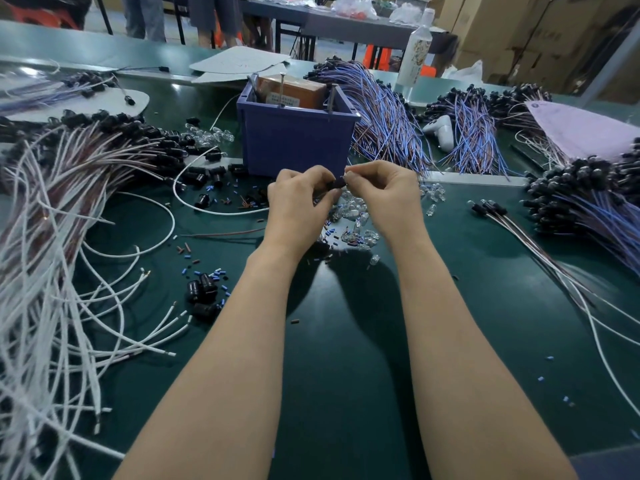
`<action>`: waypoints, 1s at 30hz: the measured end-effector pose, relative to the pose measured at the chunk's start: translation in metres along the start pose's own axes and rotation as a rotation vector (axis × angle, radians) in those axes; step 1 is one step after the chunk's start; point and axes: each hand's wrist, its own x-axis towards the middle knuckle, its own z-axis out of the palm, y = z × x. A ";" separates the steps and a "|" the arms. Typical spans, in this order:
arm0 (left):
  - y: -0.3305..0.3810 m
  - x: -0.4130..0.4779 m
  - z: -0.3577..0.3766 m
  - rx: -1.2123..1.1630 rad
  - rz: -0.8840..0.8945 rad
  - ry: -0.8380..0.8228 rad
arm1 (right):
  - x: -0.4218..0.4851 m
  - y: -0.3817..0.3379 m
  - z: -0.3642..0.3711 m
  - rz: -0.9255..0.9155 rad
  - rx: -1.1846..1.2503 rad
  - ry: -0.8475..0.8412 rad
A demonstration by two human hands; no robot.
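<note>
Nearest me, down to the left of my fingers, a few spare caps (202,292) lie among the white wires (114,306). Above the green table (346,341) my left hand (298,202) and right hand (384,195) meet with fingers curled. Both pinch one small black cap (338,183) at the fingertips, the left on one end and the right on the other. Whether a bulb already sits in it I cannot tell. I judge I am fitting two parts together, so I should steady the cap with the left and push straight in with the right. I should not twist or squeeze hard, because glass would crack. The clear bulbs (353,216) lie just beneath my fingers, handy for the next pick. Just beyond my fingertips stands the blue box (298,140).
</note>
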 end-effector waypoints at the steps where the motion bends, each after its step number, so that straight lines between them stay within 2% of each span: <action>1: 0.001 0.000 0.000 -0.009 0.013 -0.013 | 0.000 0.000 0.000 0.005 0.002 -0.009; 5: 0.001 0.000 0.002 0.012 0.040 -0.023 | -0.001 0.005 0.001 0.046 0.092 -0.033; 9: 0.002 0.000 0.002 0.002 0.027 -0.003 | -0.002 0.007 0.005 0.228 0.471 -0.044; 11: 0.003 0.001 0.002 -0.001 0.017 0.004 | -0.001 0.008 0.006 0.286 0.580 -0.025; 19: 0.001 -0.002 0.007 0.019 -0.006 0.002 | 0.000 0.011 0.012 0.269 0.502 -0.023; 22: 0.002 -0.002 0.006 0.038 -0.041 -0.002 | -0.001 0.009 0.014 0.228 0.371 -0.022; 25: 0.009 -0.002 0.006 0.164 -0.050 0.088 | -0.003 0.004 0.018 0.159 0.258 -0.061; 27: 0.019 0.000 0.006 0.211 0.018 0.161 | -0.002 0.002 0.016 0.119 0.251 0.003; 28: 0.026 -0.001 0.006 0.156 0.078 0.172 | 0.000 0.001 0.013 0.123 0.281 0.062; 30: 0.042 -0.002 0.007 -0.022 0.175 0.075 | 0.005 0.000 0.002 0.196 0.403 0.176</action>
